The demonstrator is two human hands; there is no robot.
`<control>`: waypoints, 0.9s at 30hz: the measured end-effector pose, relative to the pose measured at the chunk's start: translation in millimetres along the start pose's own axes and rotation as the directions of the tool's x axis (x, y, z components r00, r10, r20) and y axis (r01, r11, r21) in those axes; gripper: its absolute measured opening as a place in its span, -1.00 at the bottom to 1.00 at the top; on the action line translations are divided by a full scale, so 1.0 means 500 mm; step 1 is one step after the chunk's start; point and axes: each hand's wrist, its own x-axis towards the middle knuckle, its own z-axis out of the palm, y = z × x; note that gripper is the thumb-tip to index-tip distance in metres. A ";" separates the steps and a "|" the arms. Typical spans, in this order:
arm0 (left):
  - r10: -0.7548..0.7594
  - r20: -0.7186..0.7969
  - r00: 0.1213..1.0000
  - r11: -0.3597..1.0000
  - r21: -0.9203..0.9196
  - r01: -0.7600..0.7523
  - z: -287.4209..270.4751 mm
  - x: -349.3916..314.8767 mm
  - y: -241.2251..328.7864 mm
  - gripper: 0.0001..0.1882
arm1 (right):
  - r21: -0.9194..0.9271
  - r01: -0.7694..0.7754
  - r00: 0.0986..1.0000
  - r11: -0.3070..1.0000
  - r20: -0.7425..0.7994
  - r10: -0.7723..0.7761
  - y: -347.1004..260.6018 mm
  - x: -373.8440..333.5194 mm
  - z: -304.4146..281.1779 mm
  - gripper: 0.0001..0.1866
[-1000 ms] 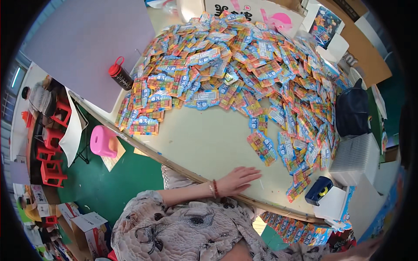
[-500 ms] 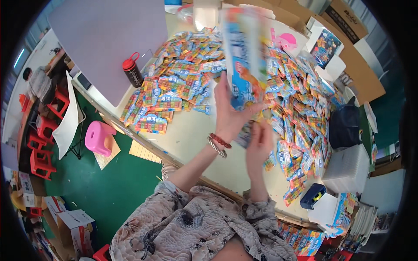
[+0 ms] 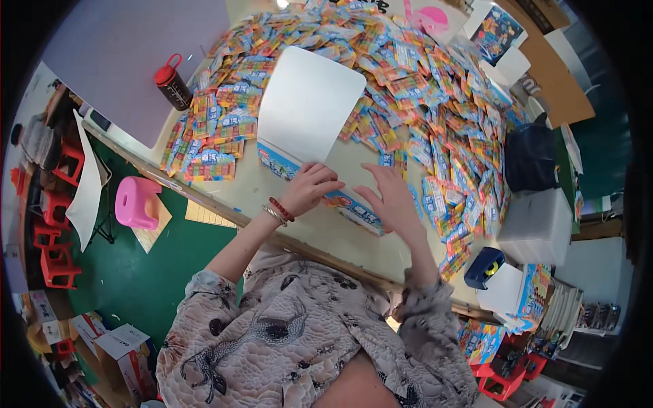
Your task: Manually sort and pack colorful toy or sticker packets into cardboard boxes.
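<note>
L hand (image 3: 311,191) curling fingers at cardboard display box (image 3: 277,162), grip unclear; R hand (image 3: 396,201) spreading, released. Box looking light, stiff, prob. crushable; side walls suiting grip.

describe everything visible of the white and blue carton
The carton looks like thin cardboard: a white panel with rounded far corners, hiding packets, and a narrow blue printed strip on the near side. It slants across the table. The left hand seems to touch the strip's middle; the right hand is by its right end, contact unclear.
</note>
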 end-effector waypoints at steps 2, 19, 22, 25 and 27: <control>0.025 0.035 0.999 0.999 0.037 -0.026 -0.005 -0.011 0.013 -0.45 | 0.265 -0.175 0.950 0.948 0.299 0.092 0.036 0.005 0.034 -0.60; -0.054 0.060 0.997 0.982 0.183 0.043 -0.028 -0.074 0.085 -0.72 | 0.049 0.030 0.840 0.998 0.540 -0.052 0.007 0.093 0.096 -0.76; -0.077 0.364 0.928 0.996 0.075 0.053 -0.098 -0.065 0.100 -0.78 | -0.101 -0.047 0.964 0.994 0.257 0.072 0.139 0.121 0.125 -0.81; -0.110 0.381 0.918 0.989 0.131 0.064 -0.162 -0.106 0.062 -0.85 | -0.111 -0.201 0.939 0.973 0.260 0.223 0.275 0.107 0.081 -0.77; -0.130 0.477 0.869 0.989 0.118 0.083 -0.193 -0.084 0.047 -0.86 | -0.127 -0.274 0.886 0.953 0.352 0.301 0.251 0.089 0.070 -0.73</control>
